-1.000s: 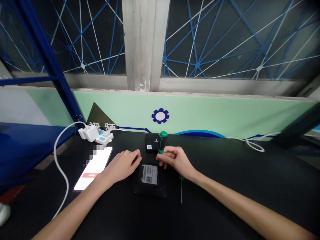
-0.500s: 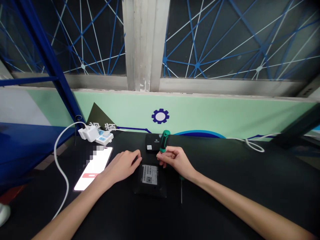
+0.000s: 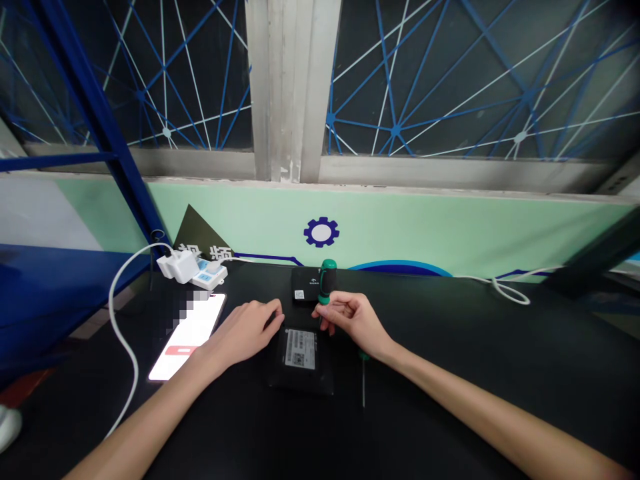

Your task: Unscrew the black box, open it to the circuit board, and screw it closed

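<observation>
A black box with a white printed label [image 3: 301, 349] lies label side up on the dark table. At its far left corner is my left hand [image 3: 253, 327], fingers curled and thumb against the edge. My right hand [image 3: 353, 319] is closed around the lower end of a screwdriver with a green and black handle [image 3: 328, 279]. It stands nearly upright over the far right corner of the box. Its tip is hidden by my fingers and the dark surface. A second screwdriver [image 3: 363, 380] lies right of the box, its handle mostly hidden under my right wrist.
A smaller black box [image 3: 303, 283] stands behind the screwdriver. Left of my left hand lies a lit phone [image 3: 187, 343]. Behind the phone sits a white power strip [image 3: 209, 275] with a plugged-in adapter [image 3: 180, 268]. A white cable [image 3: 116, 313] loops down the left side.
The screwdriver's handle has tilted slightly left and is more upright. My right fingers have shifted a little on it. My left hand and the labelled box stay put.
</observation>
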Demonstrator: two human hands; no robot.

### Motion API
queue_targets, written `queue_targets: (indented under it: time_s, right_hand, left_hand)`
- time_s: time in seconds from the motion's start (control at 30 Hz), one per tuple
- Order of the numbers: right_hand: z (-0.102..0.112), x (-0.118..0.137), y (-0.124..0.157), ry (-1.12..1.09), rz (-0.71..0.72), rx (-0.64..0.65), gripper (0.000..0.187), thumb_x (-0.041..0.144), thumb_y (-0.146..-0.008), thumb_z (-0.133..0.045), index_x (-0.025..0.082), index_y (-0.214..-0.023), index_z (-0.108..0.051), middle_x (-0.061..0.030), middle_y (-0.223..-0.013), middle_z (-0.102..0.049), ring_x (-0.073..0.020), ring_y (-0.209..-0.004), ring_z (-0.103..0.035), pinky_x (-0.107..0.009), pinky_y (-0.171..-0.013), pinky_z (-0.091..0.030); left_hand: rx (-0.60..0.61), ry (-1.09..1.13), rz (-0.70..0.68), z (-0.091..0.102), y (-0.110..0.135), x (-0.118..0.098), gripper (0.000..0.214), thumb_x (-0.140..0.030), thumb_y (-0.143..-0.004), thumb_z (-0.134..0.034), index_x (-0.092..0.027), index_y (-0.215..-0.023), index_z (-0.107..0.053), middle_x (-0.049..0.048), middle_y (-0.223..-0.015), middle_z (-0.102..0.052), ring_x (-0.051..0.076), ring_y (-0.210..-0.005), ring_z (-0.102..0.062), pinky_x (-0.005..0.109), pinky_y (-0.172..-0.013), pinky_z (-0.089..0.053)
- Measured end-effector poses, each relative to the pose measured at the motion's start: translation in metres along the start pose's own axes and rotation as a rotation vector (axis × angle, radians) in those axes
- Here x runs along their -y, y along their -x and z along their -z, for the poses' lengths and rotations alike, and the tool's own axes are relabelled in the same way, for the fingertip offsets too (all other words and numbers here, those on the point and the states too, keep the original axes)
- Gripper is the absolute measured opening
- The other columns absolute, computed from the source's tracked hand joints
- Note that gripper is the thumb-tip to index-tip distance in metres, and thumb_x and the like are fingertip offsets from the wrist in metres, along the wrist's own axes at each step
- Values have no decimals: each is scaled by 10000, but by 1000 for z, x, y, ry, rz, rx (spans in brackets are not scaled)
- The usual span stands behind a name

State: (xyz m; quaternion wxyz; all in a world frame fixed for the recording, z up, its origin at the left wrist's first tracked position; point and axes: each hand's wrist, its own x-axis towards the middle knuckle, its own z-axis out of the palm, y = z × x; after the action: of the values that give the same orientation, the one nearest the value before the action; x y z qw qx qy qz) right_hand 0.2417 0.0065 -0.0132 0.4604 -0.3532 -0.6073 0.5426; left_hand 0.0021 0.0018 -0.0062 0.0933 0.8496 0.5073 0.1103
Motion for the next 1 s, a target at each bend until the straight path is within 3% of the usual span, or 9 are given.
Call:
queue_targets:
  time_s: [0.27, 0.53, 0.7, 1.0]
  right_hand:
    - [1, 0, 3, -14, 51, 3, 323, 459, -770, -810, 145, -781, -736, -31, -675, -688, -106, -521, -583, -233, -495, -496]
    - [2, -4, 2, -39, 144, -75, 302, 450, -831, -760, 153, -828, -710, -40, -736, -692, -120, -559, -589, -257, -533, -507]
    - [3, -6, 4, -27, 132, -52, 308, 453, -838, -753, 150, -814, -697, -42, -738, -689, -117, -564, -592, -258, -550, -513]
    - [-2, -10, 4, 35, 67, -63, 350, 417, -667, -890, 158, -723, -662, 10, -592, -631, -120, -521, -592, -242, -517, -525]
  left_hand:
    - [-3, -1, -2, 1, 0, 0, 267, -374, -1021, -360, -243, -889, -552, -11, -717, -616, 179, -621, -595, 269, -563, -317]
    - [-9, -4, -10, -1, -1, 1, 271, -382, -1023, -357, -249, -890, -552, -16, -715, -622, 183, -624, -599, 267, -564, -313]
    - [-7, -5, -12, -1, -1, 1, 267, -380, -1022, -362, -249, -885, -549, -19, -702, -617, 180, -608, -593, 268, -552, -300]
    - [-1, -22, -1, -2, -1, 3, 274, -391, -1024, -356, -248, -911, -561, 1, -739, -637, 199, -654, -628, 270, -562, -312]
